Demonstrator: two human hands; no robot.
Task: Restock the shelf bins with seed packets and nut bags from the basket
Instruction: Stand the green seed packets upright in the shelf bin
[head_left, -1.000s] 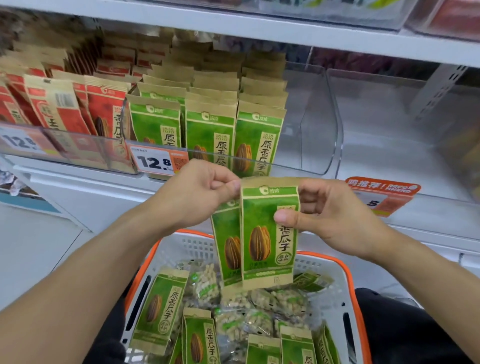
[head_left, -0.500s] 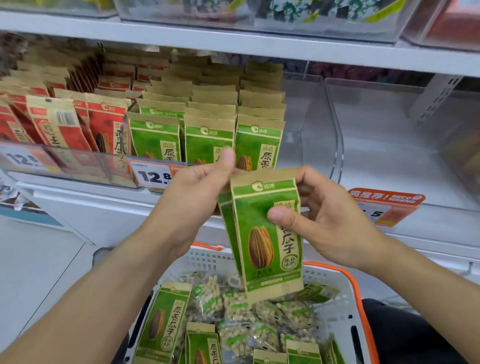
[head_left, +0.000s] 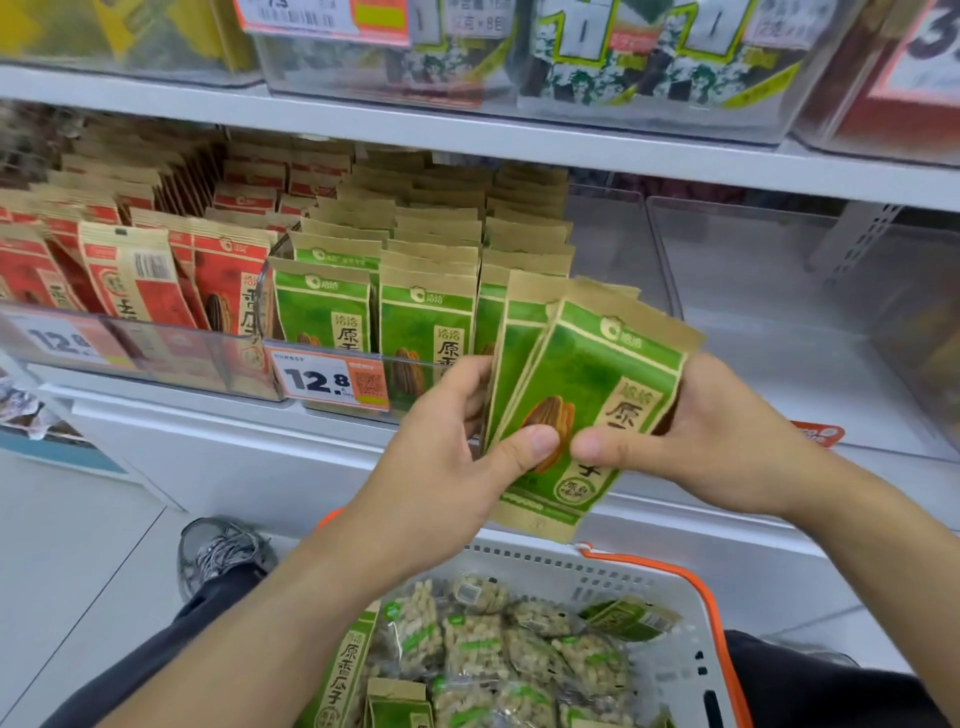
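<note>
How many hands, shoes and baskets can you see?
Hands: 2, the left hand and the right hand, both holding the green packets
Shoes: 1, the shoe
Baskets: 1, the basket
Total: 4

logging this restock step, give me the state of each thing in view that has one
left hand: grips the held packets, thumb on front
right hand: grips the same packets
green paper seed packets in hand: fanned, tilted, above the basket
clear plastic bin of green packets: nearly full, packets upright
clear plastic bin on the right: nothing visible inside
white plastic basket with orange rim: holds nut bags and green packets
</note>
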